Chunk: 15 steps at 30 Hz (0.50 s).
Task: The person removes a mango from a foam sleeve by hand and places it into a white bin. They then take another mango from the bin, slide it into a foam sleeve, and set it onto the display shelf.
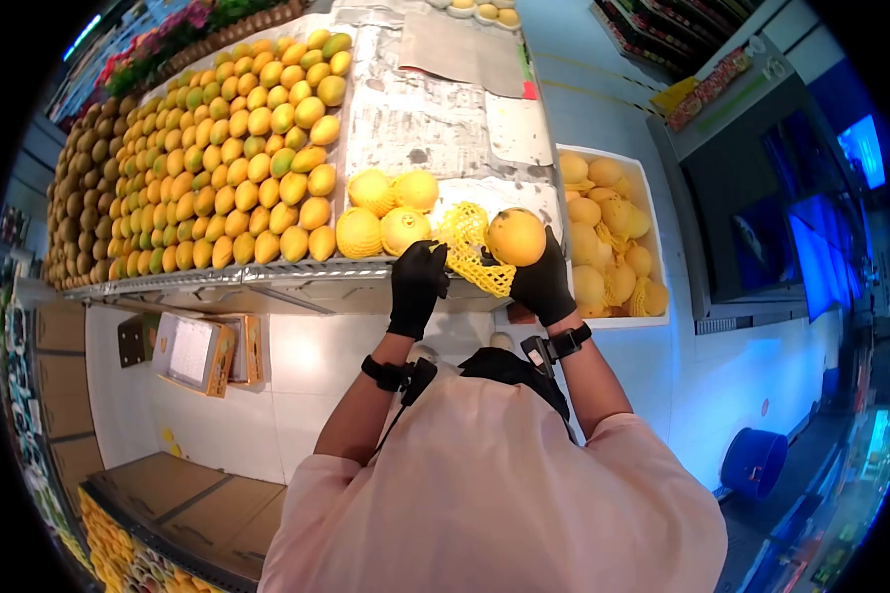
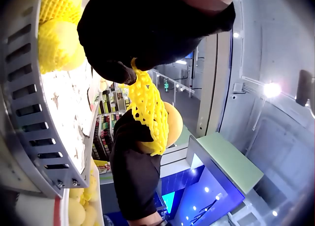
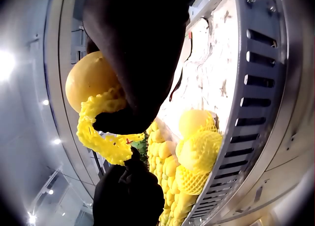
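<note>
My right hand (image 1: 545, 283), in a black glove, grips a round yellow-orange fruit (image 1: 517, 237) above the front edge of the display stand. A yellow foam net sleeve (image 1: 468, 249) stretches from this fruit toward my left hand (image 1: 418, 289), also black-gloved. In the left wrist view, the left fingertips pinch one end of the foam net sleeve (image 2: 149, 107), and its other end overlaps the fruit (image 2: 174, 125). From the right wrist, the sleeve (image 3: 101, 142) curves round below the fruit (image 3: 91, 80). Just left of the hands, several similar fruits (image 1: 405, 230) sit in foam nets on the stand.
Rows of mangoes (image 1: 227, 148) cover the stand's left side, with brown fruits (image 1: 89, 188) beyond. A white foam box (image 1: 653, 232) of round yellow fruits stands to the right. The stand has a slotted metal edge (image 3: 253, 103). Cartons (image 1: 198, 351) lie on the floor at left.
</note>
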Each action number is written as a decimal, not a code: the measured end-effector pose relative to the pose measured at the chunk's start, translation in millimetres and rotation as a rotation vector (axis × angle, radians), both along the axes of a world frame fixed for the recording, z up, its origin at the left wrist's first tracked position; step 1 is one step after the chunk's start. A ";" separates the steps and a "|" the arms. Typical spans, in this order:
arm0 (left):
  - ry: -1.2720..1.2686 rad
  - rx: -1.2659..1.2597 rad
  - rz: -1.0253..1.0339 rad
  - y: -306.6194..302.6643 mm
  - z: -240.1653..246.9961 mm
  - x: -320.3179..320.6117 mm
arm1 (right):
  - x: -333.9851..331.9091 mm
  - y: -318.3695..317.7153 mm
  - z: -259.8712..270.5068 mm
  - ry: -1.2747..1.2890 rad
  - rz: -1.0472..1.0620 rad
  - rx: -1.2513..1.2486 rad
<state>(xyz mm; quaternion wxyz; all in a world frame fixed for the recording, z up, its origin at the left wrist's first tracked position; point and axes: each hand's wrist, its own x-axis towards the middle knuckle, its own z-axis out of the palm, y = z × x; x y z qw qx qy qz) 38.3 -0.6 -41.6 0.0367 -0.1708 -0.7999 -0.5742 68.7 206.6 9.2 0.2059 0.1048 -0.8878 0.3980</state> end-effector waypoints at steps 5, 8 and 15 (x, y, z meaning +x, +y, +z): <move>-0.455 0.351 0.011 39.5 13.4 4.1 | 7.6 45.9 -6.8 0.057 -0.065 0.062; -0.507 0.349 -0.012 69.9 20.3 6.6 | 20.5 80.2 -10.8 -0.076 -0.119 0.049; -0.589 0.223 -0.090 150.6 21.2 11.4 | 52.3 166.3 -16.5 -0.110 -0.190 -0.029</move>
